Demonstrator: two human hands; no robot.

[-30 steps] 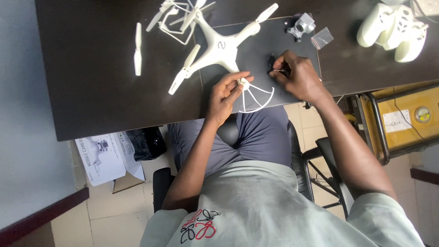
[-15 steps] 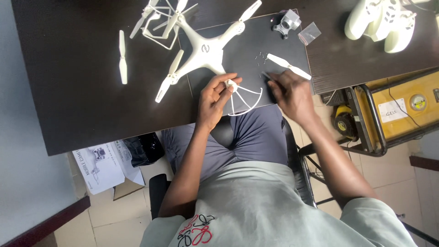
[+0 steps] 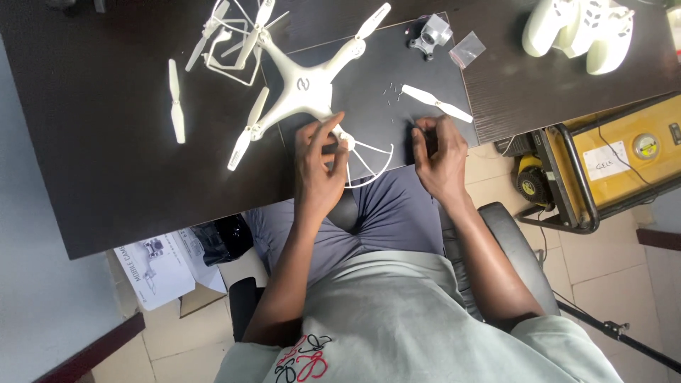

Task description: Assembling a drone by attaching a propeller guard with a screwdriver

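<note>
A white quadcopter drone [image 3: 305,89] lies on a dark mat [image 3: 397,64] on the dark table [image 3: 106,156]. My left hand [image 3: 319,170] pinches the drone's nearest arm where a white propeller guard [image 3: 365,159] hangs over the table's edge. My right hand [image 3: 438,157] rests at the near edge of the mat, fingers closed on a small dark tool [image 3: 412,139]. A loose white propeller blade [image 3: 436,103] lies just beyond that hand. Several tiny screws [image 3: 391,92] are scattered between it and the drone.
Loose white propeller guards [image 3: 230,42] and another blade [image 3: 176,101] lie at the left. A small grey camera module [image 3: 429,35], a clear bag [image 3: 467,50] and white controllers [image 3: 582,28] sit at the right. A yellow generator [image 3: 624,156] stands beside the table; a booklet [image 3: 152,266] lies on the floor.
My right hand has pulled back from the far part of the mat to its near edge, and a white propeller blade now lies where it was. The left hand stays on the drone's arm.
</note>
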